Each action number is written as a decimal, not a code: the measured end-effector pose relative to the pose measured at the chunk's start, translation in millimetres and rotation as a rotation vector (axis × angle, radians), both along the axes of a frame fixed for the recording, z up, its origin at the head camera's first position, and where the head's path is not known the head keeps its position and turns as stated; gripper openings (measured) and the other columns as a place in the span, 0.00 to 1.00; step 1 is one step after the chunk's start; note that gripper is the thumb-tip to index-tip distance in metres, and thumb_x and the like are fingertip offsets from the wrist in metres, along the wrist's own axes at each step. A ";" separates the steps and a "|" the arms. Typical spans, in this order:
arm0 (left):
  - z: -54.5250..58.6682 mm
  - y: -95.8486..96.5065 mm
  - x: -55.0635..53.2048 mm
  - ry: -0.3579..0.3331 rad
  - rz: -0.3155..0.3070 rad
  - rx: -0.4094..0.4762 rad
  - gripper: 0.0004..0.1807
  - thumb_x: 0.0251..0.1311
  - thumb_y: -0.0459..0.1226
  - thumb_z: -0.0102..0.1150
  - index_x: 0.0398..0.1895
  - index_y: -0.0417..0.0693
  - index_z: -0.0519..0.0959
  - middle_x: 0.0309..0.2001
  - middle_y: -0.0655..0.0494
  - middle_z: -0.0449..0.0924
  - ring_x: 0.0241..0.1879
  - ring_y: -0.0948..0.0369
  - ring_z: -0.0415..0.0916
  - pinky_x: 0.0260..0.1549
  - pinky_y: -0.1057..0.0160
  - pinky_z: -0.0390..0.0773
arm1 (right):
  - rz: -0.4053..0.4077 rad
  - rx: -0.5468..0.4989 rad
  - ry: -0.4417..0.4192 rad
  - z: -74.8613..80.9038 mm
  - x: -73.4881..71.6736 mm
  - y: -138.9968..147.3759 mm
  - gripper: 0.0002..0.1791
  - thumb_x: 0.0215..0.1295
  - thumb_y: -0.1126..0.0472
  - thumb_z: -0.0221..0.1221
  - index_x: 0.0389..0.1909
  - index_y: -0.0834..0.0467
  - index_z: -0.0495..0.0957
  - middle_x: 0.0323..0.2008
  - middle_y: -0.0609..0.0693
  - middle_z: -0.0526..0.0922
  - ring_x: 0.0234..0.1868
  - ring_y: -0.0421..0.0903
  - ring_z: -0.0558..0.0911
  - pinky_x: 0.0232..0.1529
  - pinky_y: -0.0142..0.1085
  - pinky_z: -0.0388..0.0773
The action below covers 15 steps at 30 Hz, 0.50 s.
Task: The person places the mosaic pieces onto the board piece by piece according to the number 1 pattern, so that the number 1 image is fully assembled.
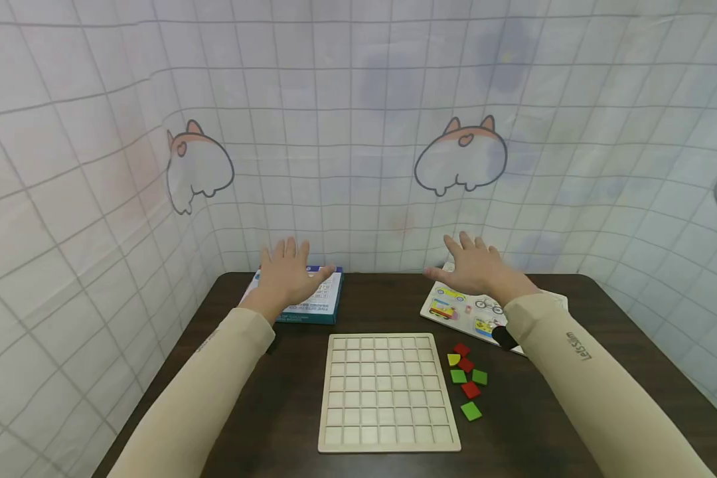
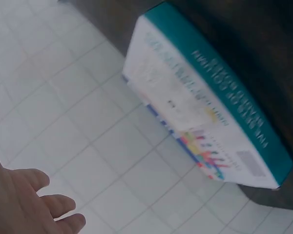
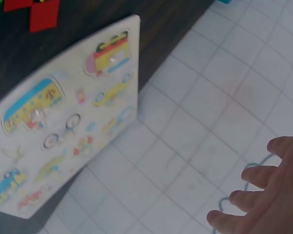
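Note:
Both arms reach forward over the table. In the head view my left hand (image 1: 288, 275), fingers spread, overlaps a flat white and teal box (image 1: 319, 302) at the back left and holds nothing. My right hand (image 1: 475, 267) is likewise spread and bare, in front of a white puzzle board (image 1: 463, 322) with vehicle pictures. Between the arms lies a pale wooden grid board (image 1: 385, 392) with blank square cells. Several small red, green and yellow tiles lie along its right side, among them a green tile (image 1: 471, 411) and a red tile (image 1: 471, 390).
The dark wooden table (image 1: 263, 425) ends at the back against a white checked curtain (image 1: 358, 133) with cartoon animal drawings. That curtain also closes off the left and right sides. The box and puzzle board stand near the far edge.

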<state>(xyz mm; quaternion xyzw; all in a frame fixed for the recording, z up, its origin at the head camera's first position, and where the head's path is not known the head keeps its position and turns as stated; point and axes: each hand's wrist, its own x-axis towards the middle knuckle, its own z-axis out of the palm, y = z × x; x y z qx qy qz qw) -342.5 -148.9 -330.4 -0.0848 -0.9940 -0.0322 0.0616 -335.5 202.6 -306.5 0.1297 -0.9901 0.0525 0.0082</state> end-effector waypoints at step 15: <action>-50.5 10.9 14.8 -0.014 -0.055 0.036 0.54 0.61 0.74 0.24 0.78 0.46 0.47 0.77 0.38 0.42 0.75 0.41 0.39 0.68 0.35 0.34 | 0.049 -0.062 -0.039 -60.8 13.4 -19.8 0.55 0.63 0.23 0.41 0.77 0.58 0.47 0.75 0.69 0.42 0.72 0.74 0.48 0.66 0.68 0.46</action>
